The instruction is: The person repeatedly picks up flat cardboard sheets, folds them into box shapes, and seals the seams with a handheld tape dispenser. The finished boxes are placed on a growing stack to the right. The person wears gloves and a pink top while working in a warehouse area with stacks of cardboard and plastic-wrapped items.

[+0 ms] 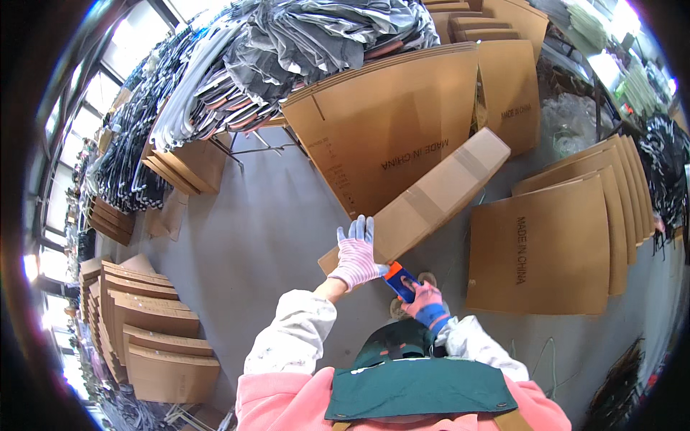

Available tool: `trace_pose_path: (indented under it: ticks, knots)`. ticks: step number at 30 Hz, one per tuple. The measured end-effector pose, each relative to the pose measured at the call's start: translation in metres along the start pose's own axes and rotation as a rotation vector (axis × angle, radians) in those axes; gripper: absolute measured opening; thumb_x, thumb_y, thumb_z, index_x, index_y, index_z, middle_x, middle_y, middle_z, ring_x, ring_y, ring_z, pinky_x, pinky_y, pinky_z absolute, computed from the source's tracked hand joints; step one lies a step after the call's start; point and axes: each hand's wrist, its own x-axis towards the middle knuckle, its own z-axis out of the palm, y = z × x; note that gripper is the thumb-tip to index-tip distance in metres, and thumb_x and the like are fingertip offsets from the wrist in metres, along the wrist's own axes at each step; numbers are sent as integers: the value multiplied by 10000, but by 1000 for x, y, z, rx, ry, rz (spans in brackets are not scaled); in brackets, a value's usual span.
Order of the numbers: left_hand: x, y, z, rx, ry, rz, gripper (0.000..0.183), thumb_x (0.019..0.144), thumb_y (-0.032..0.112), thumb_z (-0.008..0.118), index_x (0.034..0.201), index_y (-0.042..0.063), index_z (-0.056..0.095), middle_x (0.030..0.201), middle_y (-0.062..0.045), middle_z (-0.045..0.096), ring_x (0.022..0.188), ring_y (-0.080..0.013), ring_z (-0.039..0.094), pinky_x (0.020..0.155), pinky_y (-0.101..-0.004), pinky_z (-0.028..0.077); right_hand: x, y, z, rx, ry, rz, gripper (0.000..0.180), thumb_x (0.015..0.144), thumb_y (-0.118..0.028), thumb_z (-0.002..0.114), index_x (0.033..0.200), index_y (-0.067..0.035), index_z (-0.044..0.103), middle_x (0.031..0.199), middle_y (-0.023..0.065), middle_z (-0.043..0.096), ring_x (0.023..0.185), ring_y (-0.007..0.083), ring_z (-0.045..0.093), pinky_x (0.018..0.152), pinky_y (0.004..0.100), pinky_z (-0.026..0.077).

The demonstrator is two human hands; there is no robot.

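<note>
A long, narrow cardboard carton (431, 196) stretches diagonally in front of me, with strips of tape across its upper face. My left hand (356, 253), in a pink-striped glove with grey fingertips, lies flat on the carton's near end, fingers extended. In my right hand (426, 303), gloved in pink and blue, is a blue and orange tape dispenser (400, 281). The dispenser's orange end meets the carton's near right edge, close to my left thumb; whether they touch is unclear. What supports the carton from below is hidden.
Flattened cardboard sheets bearing print (388, 129) stand behind the carton. More cardboard stacks lean at right (539, 248) and left (167, 355). Grey fabric bundles (312, 43) lie over a metal rack at the back. Loose green strapping (552, 361) lies on the grey floor (259, 226).
</note>
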Motion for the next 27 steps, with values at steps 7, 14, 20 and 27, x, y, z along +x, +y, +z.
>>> trace_pose_path:
  ticks: [7, 14, 20, 27]
  knots:
    - [20, -22, -17, 26, -21, 22, 1240, 486, 458, 836, 1443, -46, 231, 1395, -221, 368, 1270, -361, 397, 1083, -456, 296, 19, 35, -160, 205, -271, -161, 634, 648, -285, 767, 1256, -174, 624, 1148, 95, 676, 1060, 211, 646, 960, 310, 479]
    - [23, -37, -36, 72, 40, 86, 980, 548, 257, 790, 1382, -9, 351, 1401, -224, 373, 1309, -387, 358, 1116, -480, 259, 204, 37, -194, 1439, 89, -287, 527, 772, -4, 670, 1286, 15, 556, 1175, 108, 630, 1060, 166, 606, 922, 297, 487]
    - [72, 49, 12, -798, -129, 496, 547, 840, 67, 583, 1373, 90, 461, 1388, -143, 484, 1245, -332, 482, 1061, -411, 382, 279, 50, -171, 1754, 199, -157, 582, 741, 116, 688, 1297, 7, 554, 1176, 108, 636, 960, 212, 649, 827, 310, 555]
    - [21, -91, 125, -1425, 174, -703, 374, 937, 114, 552, 1294, 8, 516, 1303, -81, 561, 1181, -193, 515, 1012, -298, 391, 284, 29, -177, 1601, 294, -149, 582, 755, 100, 654, 1316, -9, 540, 1184, 97, 627, 999, 190, 628, 881, 301, 513]
